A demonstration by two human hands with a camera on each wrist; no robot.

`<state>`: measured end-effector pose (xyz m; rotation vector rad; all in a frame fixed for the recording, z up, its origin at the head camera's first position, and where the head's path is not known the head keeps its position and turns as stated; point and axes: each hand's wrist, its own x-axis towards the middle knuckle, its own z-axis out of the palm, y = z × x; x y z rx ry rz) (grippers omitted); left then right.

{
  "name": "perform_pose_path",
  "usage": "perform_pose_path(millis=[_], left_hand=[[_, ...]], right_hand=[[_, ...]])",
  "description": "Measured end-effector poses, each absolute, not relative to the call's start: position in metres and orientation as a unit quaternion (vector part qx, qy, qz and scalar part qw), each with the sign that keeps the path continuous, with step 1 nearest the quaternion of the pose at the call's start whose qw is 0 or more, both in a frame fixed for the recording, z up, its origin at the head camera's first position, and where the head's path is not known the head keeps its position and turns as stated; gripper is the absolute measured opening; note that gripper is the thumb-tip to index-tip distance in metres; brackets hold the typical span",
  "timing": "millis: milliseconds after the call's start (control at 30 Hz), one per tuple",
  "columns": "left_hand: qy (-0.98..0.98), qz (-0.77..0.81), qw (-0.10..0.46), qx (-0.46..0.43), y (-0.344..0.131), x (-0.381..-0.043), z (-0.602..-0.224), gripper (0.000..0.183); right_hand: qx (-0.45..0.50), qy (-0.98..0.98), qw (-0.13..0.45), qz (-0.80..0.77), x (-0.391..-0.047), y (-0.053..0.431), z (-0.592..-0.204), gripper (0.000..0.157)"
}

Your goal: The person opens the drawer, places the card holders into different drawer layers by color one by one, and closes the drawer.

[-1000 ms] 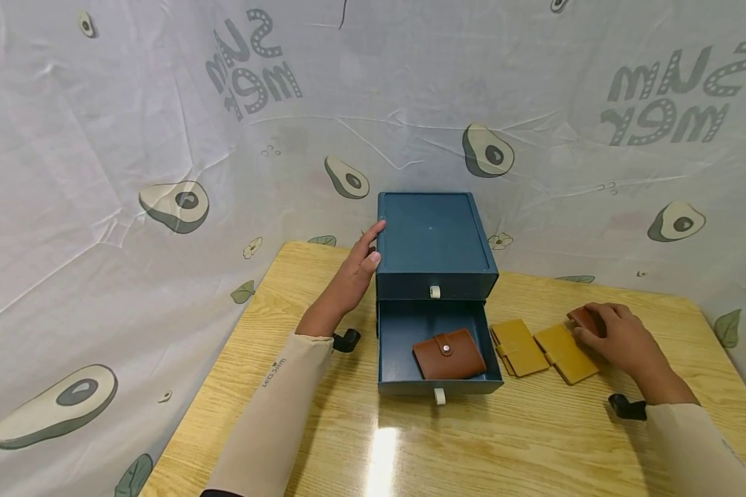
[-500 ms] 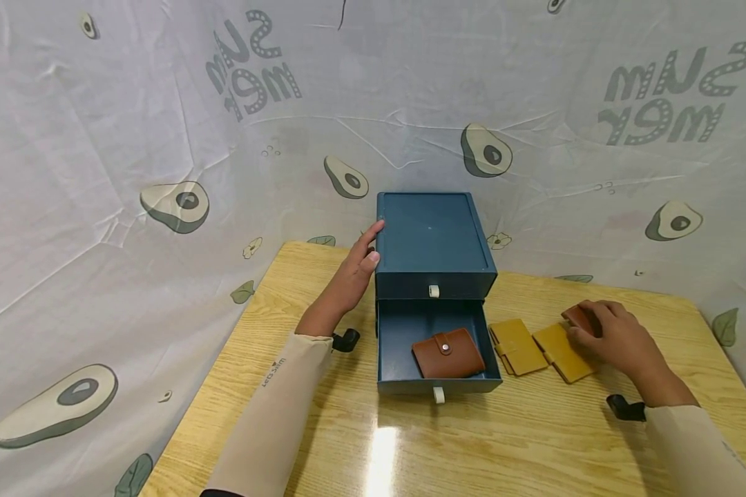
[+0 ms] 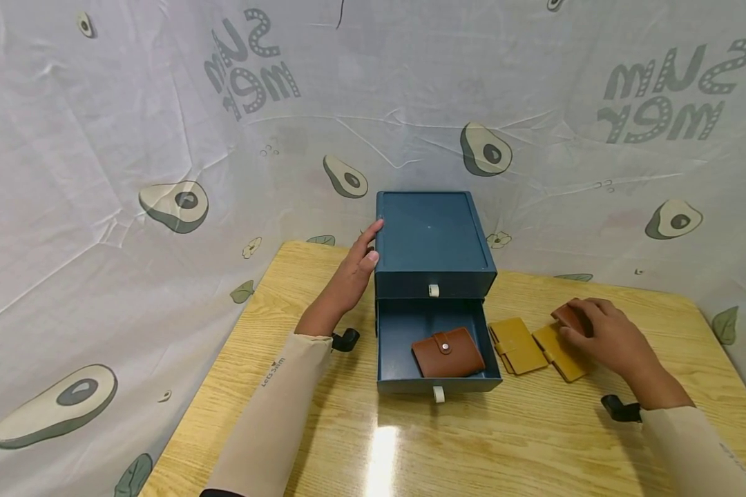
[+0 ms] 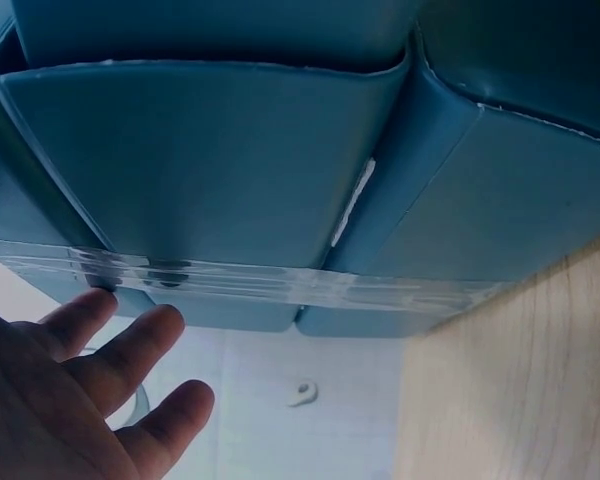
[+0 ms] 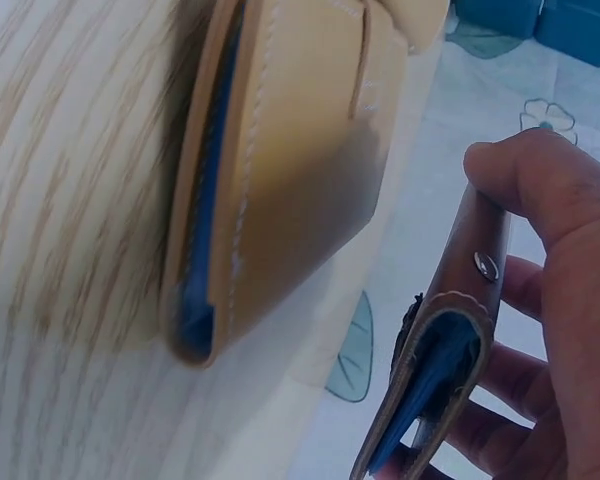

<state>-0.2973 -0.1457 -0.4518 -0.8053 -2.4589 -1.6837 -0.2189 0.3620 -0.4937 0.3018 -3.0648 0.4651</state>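
Observation:
My left hand [image 3: 352, 276] rests with straight fingers against the left side of a blue two-drawer box [image 3: 432, 231]. In the left wrist view its fingers [image 4: 140, 350] are spread beside the box's taped side. The lower drawer [image 3: 404, 386] stands pulled out, and a brown snap wallet [image 3: 450, 353] lies in it. On the right, my right hand [image 3: 615, 342] pinches a second brown wallet [image 5: 460, 290] between thumb and fingers, over a yellow wallet [image 3: 562, 352]. Blue lining shows inside the held wallet in the right wrist view. Another yellow wallet [image 3: 518, 345] lies beside the drawer.
The wooden table [image 3: 472, 449] runs up to a white printed cloth [image 3: 273, 145] hanging behind it and at the left. The upper drawer, with a white pull tab [image 3: 434, 290], is closed. Small black wrist cameras sit at both wrists.
My right hand has moved a little left with the brown wallet, farther over the right yellow wallet. The left hand has stayed against the box.

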Motion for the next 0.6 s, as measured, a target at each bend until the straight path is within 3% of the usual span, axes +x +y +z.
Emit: perform_pose_path(millis=[300,600], left_hand=[[-0.788,-0.552,0.028,-0.269,-0.146,-0.298,-0.453,0.091],[-0.799,-0.546,0.024,-0.250,-0.146,-0.297,-0.453,0.101]], right_hand=[[0.112,-0.984,0.011,0.140,-0.216,0.352,-0.488,0.072],[0.127,-0.983,0.012,0.134,-0.212,0.343,-0.484,0.072]])
